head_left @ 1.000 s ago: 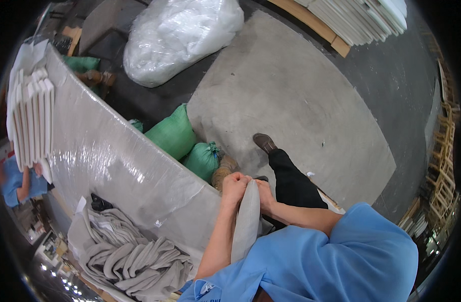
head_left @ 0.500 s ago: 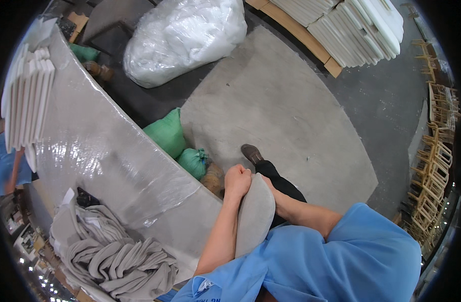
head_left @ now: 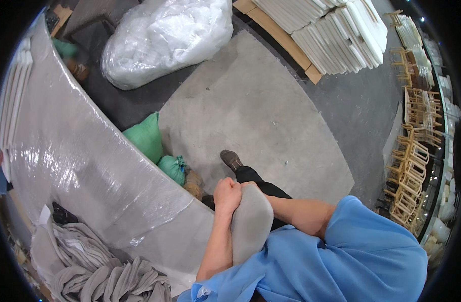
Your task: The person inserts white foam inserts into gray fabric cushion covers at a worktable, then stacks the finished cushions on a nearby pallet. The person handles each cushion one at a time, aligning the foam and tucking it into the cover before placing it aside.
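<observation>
Person's hands at a grey cushion (head_left: 251, 226), which stands on edge between the forearms, in front of the blue shirt (head_left: 316, 261). The fingers of the left hand (head_left: 227, 194) are curled, clamped on the cushion's far end; those of the right hand (head_left: 247, 183) are largely hidden there, and their closure cannot be told. Left: plastic-covered counter (head_left: 114, 176) bearing heaped grey fabric (head_left: 109, 277). Beyond the hands: green sacks (head_left: 145, 138) on the floor (head_left: 250, 105).

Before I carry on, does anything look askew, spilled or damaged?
Nothing is plainly spilled or damaged. Only the grey fabric heap looks untidy: it lies twisted and rumpled on the plastic-covered table, left of the grey padded piece.
</observation>
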`<state>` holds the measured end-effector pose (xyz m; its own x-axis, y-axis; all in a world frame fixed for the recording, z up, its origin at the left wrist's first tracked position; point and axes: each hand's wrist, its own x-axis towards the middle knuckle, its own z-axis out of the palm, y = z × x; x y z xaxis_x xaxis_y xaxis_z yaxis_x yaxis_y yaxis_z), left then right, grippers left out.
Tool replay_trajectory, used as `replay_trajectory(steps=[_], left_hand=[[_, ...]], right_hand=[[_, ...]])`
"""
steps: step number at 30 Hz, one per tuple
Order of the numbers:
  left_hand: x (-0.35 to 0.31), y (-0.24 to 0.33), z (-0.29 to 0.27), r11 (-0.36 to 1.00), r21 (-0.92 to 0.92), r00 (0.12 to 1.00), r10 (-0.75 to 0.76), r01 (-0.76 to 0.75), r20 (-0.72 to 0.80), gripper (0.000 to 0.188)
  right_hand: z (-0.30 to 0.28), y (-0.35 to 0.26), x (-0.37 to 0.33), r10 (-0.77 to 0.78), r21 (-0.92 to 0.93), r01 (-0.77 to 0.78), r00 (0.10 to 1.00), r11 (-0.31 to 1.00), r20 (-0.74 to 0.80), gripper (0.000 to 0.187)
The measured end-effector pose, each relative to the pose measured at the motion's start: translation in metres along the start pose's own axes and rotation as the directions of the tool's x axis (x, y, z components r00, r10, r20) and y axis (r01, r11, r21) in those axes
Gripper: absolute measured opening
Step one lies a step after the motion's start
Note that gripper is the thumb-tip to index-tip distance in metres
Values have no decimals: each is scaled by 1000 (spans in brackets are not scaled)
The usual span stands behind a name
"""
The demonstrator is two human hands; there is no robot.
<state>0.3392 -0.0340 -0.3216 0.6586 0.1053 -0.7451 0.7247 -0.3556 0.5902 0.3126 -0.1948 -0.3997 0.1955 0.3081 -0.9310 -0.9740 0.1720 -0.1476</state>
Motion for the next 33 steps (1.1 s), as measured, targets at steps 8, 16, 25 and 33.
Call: replay_trajectory(steps=[8,16,25,33], left_hand=[[-28,9,-31,983,-173,997,-68,61,-37,28],[-154,-41,-53,883,-452,992,-109,126,65,47],[-252,-90,-27,428,-882,979,38,-199,-202,52],[-254,-105,-31,681,-686,722,-338,-256,-604,30]], right_hand=[[59,-41,-54,148,49,-147,989,988,-10,33],[72,-48,-64,258,-127,-227,896,966,361,58],[166,-114,-86,655,-810,88,542,579,527,89],[297,-98,-140,736,-765,579,643,-283,214,63]])
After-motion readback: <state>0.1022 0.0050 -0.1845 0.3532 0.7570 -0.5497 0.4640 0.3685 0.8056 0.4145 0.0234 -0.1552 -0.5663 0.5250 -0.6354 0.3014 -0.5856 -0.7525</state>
